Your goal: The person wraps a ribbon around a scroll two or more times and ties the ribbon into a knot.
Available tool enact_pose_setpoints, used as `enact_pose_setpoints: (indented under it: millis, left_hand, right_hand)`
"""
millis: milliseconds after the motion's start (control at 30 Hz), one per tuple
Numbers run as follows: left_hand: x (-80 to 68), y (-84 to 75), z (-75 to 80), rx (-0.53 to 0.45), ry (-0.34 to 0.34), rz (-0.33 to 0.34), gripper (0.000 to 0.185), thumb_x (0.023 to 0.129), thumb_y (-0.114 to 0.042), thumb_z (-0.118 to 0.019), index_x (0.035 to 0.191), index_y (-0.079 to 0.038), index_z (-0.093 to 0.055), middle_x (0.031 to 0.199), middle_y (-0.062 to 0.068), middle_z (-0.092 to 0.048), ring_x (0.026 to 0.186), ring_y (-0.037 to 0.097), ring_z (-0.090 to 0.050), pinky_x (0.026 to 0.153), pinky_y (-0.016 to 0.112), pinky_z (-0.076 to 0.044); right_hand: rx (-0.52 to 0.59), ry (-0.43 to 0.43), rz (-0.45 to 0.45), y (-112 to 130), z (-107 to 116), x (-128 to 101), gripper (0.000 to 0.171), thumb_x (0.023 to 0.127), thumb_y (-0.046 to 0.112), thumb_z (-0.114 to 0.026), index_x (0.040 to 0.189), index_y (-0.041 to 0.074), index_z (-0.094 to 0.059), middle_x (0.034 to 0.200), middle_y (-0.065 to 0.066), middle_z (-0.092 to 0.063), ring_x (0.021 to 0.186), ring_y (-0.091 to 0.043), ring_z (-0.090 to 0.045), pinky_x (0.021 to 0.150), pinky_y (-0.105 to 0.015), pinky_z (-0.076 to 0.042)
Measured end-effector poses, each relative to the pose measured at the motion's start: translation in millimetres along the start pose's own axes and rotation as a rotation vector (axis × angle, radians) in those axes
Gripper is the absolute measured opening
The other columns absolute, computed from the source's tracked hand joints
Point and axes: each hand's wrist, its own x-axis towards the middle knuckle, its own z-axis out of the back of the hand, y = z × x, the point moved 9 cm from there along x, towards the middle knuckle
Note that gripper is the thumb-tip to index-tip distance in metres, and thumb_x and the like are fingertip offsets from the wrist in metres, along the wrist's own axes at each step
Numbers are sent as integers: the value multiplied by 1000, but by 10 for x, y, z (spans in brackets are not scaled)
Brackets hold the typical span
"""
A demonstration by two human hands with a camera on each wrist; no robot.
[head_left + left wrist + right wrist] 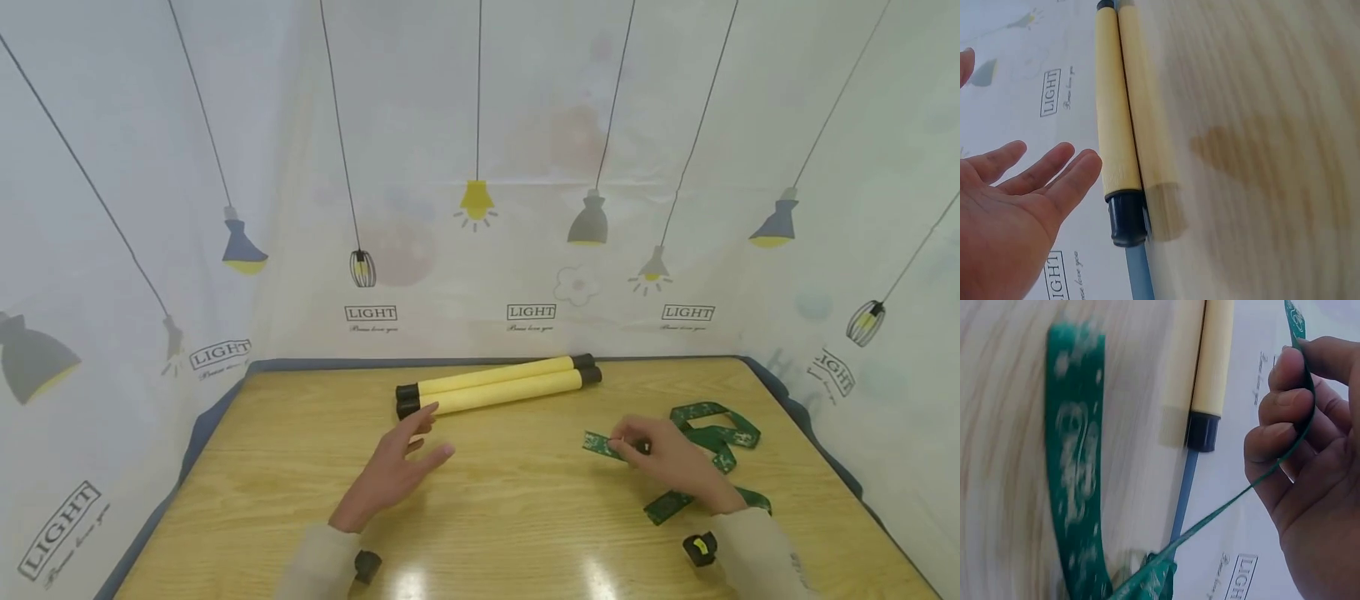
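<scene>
Between thumb and curled fingers, my right hand (670,454) pinches a green patterned ribbon (597,443) near one end, and a short piece sticks out past the fingertips. From there the ribbon (1075,456) runs down past the palm to loose loops on the table. My left hand (393,471) is held over the table with its fingers extended and thumb apart, holding nothing. Just beyond it lie two yellow rods (510,392) with black end caps, side by side. In the left wrist view the fingers are near the capped end of a rod (1119,112).
The wooden table (510,500) ends at a pale curtain-like wall (450,283) printed with lamps, which also encloses the left and right sides. Ribbon loops (720,429) lie on the right part of the table, around the right forearm.
</scene>
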Motion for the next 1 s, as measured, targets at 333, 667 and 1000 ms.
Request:
enact_pose_setpoints:
  millis: [333, 667, 1000]
  left_hand:
    - [61, -95, -322, -70, 75, -20, 72, 99, -42, -68, 158, -15, -38, 152, 21, -48, 138, 38, -51, 114, 55, -44]
    - [147, -255, -637, -102, 148, -33, 64, 101, -41, -66, 156, -20, -41, 148, 19, -52, 132, 33, -57, 108, 48, -51]
    - [216, -406, -824, -59, 180, -77, 55, 102, -47, -61, 148, -19, -51, 130, 10, -67, 111, 20, -69, 91, 34, -59]
  right_hand:
    - [-60, 18, -4, 112, -210, 176, 7, 102, 27, -65, 99, 21, -68, 68, 13, -61, 56, 1, -45, 52, -21, -41]
    - [12, 66, 7, 347, -450, 391, 5, 103, 27, -65, 100, 24, -67, 72, 5, -65, 56, -1, -46, 51, -21, -41]
    - [26, 80, 61, 518, -669, 518, 6, 102, 24, -67, 96, 21, -68, 73, 2, -69, 58, 0, -47, 52, -20, -42]
